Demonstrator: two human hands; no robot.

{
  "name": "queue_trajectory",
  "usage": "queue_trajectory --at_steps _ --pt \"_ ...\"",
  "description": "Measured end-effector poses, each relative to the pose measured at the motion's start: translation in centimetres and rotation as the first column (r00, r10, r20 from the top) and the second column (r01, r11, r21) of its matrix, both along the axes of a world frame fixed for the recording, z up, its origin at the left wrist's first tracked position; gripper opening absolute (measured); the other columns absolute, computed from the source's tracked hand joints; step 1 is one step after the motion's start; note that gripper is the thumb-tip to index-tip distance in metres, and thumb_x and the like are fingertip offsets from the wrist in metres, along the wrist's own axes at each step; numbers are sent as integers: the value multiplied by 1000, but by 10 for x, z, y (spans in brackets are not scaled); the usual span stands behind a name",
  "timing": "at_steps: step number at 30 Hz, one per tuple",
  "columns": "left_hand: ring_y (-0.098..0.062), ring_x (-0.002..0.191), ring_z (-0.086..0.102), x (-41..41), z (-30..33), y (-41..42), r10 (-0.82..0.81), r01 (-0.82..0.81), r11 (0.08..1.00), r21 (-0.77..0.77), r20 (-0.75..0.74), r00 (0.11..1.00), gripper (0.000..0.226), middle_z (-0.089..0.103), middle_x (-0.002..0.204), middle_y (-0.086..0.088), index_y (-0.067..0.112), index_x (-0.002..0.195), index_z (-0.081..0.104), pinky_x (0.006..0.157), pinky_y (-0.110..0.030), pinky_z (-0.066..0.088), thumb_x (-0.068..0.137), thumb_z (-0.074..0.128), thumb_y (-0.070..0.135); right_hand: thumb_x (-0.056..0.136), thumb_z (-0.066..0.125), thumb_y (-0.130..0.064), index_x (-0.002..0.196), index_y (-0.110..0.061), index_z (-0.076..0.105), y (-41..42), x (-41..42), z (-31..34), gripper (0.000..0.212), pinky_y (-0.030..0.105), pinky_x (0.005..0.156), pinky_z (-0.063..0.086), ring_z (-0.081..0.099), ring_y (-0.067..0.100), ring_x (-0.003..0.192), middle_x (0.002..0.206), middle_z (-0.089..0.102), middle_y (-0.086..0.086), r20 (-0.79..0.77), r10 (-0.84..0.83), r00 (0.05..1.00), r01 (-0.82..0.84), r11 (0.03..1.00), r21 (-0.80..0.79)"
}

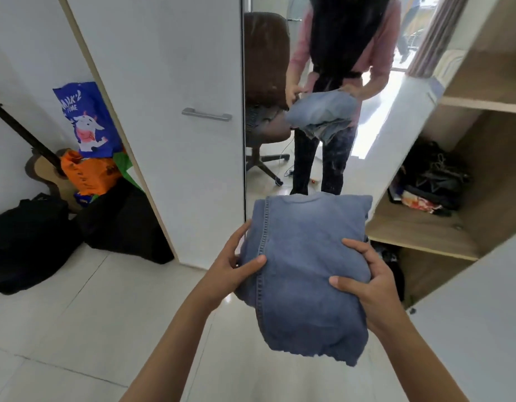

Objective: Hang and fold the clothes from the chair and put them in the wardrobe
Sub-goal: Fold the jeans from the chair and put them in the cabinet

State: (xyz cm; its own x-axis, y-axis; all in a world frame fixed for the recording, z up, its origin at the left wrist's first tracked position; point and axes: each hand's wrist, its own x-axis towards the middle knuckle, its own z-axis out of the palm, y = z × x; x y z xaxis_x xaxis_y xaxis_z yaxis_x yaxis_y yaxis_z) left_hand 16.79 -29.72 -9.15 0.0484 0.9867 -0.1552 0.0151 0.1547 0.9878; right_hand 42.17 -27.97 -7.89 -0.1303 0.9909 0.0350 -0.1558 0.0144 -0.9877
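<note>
Holding the folded jeans with both hands, I stand in front of the open wardrobe. My left hand grips the left edge, thumb on top, and my right hand grips the right side with the fingers curled over the cloth. The bundle is in the air, near the lower shelf but not touching it. To do this step well, I think I should keep the bundle flat, slide it onto the free part of the shelf beside the dark clothes — and release only when it rests fully, so the folds do not open. The jeans are light blue denim, folded thick, with one seam along the left side and a frayed lower edge.
</note>
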Motion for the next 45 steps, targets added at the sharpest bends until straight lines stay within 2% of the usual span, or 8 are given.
queue_trajectory --at_steps 5,8,15,22,30,34,40,45 --pt "-13 121 53 70 7 29 -66 64 997 33 63 996 64 46 137 13 50 128 48 96 -38 51 74 77 31 49 76 0 104 -24 66 4 68 2 61 26 68 56 66 13 97 112 64 -8 -55 -61 997 60 998 -26" --pt "-15 119 55 112 2 39 -78 77 997 5 104 992 62 50 135 9 43 123 57 95 -39 52 66 80 36 49 75 2 100 -24 67 7 107 3 58 28 68 56 66 16 97 112 64 -3 -94 -87 992 86 996 -19" --pt "-18 118 57 206 -16 50 -164 211 960 -185 242 956 53 50 134 12 44 123 57 95 -41 52 76 76 28 51 76 -3 94 -32 70 12 198 1 53 31 77 56 64 16 102 110 66 -5 -24 -148 989 149 988 51" --pt "-24 115 59 289 -24 59 -247 318 925 -207 307 919 52 50 134 6 42 125 55 91 -44 53 79 73 24 57 70 -2 96 -31 68 12 274 -7 49 31 73 57 67 18 99 105 68 -10 -65 -227 972 230 972 42" --pt "-17 107 60 355 22 85 -195 186 980 69 168 966 66 49 126 9 40 122 54 75 -40 59 67 79 14 54 69 6 100 -19 63 19 342 10 53 30 70 57 66 22 97 107 66 0 -141 -285 948 298 952 77" --pt "-11 109 59 379 68 113 -213 191 953 235 73 974 67 50 125 16 41 122 55 80 -40 58 68 80 10 54 71 5 102 -17 62 41 368 44 53 31 71 56 66 20 97 105 67 -2 -139 -310 941 330 930 162" --pt "-22 106 63 403 153 168 -291 234 918 320 142 946 72 54 125 4 34 122 56 75 -38 58 59 78 8 51 71 4 105 -18 63 98 390 125 59 28 71 56 66 14 96 112 63 0 -192 -339 921 382 883 273" --pt "-13 103 64 417 224 220 -331 273 854 444 58 942 84 55 122 10 31 128 51 79 -32 57 54 84 7 50 71 5 107 -19 64 154 406 190 62 28 70 56 66 17 98 117 63 1 -259 -323 910 395 863 313"
